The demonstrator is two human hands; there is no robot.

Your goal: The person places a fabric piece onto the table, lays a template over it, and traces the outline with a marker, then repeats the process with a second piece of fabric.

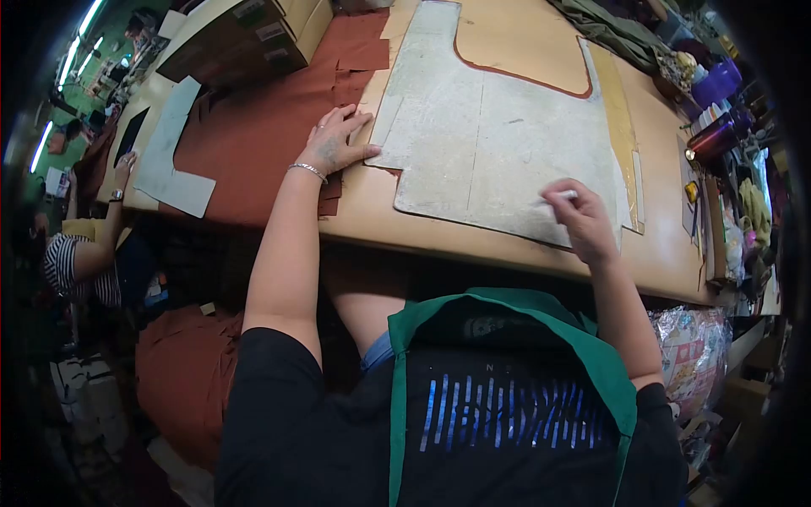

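Observation:
A large grey-white pattern template [515,144] with a deep curved cutout lies on the tan table [676,228]. Reddish-brown fabric peeks out along the cutout's edge and by the notch on the left. My left hand [338,142] is open, its fingers spread across the fabric's edge and its thumb at the template's left side. Between the pinched fingers of my right hand [583,221] is a short white piece of chalk [564,195], held over the template's lower right part.
More reddish-brown fabric [253,148] covers the left of the table, with a smaller pale template [173,160] on it. A cardboard box [228,42] stands at the back left. Tools and a purple bottle [718,135] line the right side. Another person's arm [114,203] rests at the far left.

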